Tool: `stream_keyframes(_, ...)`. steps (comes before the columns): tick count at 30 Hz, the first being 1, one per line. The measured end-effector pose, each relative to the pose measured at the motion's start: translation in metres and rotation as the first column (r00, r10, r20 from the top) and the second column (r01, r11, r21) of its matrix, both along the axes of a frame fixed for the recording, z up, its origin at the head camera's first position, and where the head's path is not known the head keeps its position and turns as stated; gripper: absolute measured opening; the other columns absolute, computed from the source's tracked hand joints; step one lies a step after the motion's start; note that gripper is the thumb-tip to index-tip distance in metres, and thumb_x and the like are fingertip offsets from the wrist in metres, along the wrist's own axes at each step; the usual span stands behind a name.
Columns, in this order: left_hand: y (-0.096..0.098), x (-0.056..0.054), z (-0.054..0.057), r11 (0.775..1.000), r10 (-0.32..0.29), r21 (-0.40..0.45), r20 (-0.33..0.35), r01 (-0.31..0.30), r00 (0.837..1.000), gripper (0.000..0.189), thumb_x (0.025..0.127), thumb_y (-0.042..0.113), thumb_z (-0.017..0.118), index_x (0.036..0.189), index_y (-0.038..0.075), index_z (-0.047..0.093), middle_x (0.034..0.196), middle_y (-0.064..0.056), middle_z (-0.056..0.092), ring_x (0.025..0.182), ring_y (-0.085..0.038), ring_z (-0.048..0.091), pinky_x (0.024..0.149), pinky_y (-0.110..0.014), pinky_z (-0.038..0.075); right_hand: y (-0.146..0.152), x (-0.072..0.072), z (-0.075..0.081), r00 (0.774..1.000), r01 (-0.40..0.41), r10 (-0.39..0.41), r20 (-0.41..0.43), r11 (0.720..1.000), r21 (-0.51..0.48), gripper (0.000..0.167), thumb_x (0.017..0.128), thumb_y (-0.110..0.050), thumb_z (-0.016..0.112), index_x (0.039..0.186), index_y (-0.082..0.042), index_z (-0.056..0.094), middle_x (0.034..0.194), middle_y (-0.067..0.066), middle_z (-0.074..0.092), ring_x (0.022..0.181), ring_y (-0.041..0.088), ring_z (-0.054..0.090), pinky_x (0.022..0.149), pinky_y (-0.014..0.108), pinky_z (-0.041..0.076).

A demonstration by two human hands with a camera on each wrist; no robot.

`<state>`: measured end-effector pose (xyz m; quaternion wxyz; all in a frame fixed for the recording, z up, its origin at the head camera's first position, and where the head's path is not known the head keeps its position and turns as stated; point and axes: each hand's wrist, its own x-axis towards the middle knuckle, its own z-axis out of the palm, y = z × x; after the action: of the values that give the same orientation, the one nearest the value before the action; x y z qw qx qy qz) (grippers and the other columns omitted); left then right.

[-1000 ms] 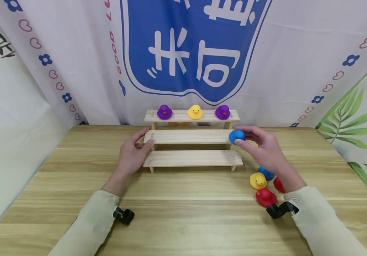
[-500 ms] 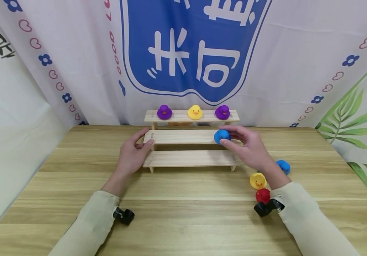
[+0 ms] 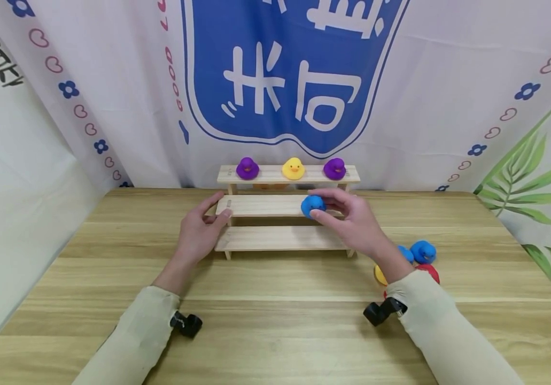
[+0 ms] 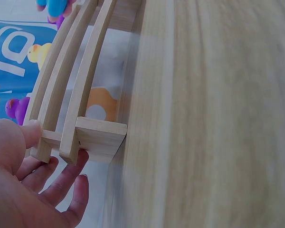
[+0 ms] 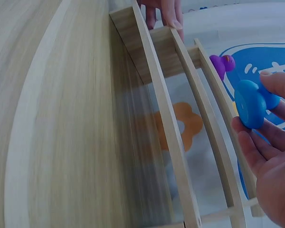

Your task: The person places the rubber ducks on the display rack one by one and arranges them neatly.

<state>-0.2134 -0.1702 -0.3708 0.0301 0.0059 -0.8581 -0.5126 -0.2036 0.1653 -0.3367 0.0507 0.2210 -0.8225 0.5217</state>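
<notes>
Duck in the fingers: one blue duck [image 3: 312, 206], clamped between the thumb and fingers of the right hand [image 3: 352, 219], over the right half of the middle shelf; I cannot tell whether its base touches the wood
Wooden stand [image 3: 275, 238]: one, with three shelves; the left hand [image 3: 198, 227] grips the left end of the middle shelf, thumb at the front edge, a finger at the back edge
Top-shelf ducks: three, beyond both hands' fingertips; two purple ducks [image 3: 247, 169] with one yellow duck [image 3: 293, 169] between them
Table ducks: two loose blue ducks [image 3: 423, 251], one partly hidden yellow toy [image 3: 380, 275] and some red [image 3: 430, 271], right of the right fingers and nearer the person; the right arm covers part, so I cannot count the reds
Writing: on the hanging cloth [image 3: 434, 101] beyond the fingers; large white Chinese characters on blue, one looking like 可; red letters "GOOD L", then cut off
Sleeves [image 3: 448, 326]: two, pale, behind the fingers; a black device [image 3: 385, 311] at each cuff
</notes>
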Motion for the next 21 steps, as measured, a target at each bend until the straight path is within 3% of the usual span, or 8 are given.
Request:
stream_keyframes(4, 0.0, 0.0, 0.0, 1.0, 0.005, -0.007, -0.003, -0.005, 1.0, 0.057, 0.107, 0.038, 0.064, 0.161, 0.032, 0.046, 0.17, -0.004, 0.043, 0.128, -0.032, 0.067, 0.084, -0.022, 0.055, -0.009, -0.001, 0.0, 1.0, -0.009, 0.009, 0.0, 1.0, 0.0, 0.042, 0.101, -0.015, 0.075, 0.141, -0.006, 0.065, 0.135, 0.014, 0.07, 0.125, 0.029, 0.069, 0.11, 0.043, 0.056)
stream_keyframes(21, 0.001, 0.001, 0.0, 1.0, -0.005, 0.0, 0.009, 0.005, 1.0, 0.058, 0.107, 0.04, 0.063, 0.162, 0.033, 0.045, 0.171, -0.006, 0.041, 0.128, -0.032, 0.067, 0.082, -0.021, 0.056, -0.042, -0.007, 0.003, 0.998, -0.054, 0.054, 0.037, 0.998, -0.017, 0.039, 0.102, -0.021, 0.074, 0.139, -0.01, 0.068, 0.139, 0.01, 0.068, 0.127, 0.027, 0.068, 0.113, 0.043, 0.054)
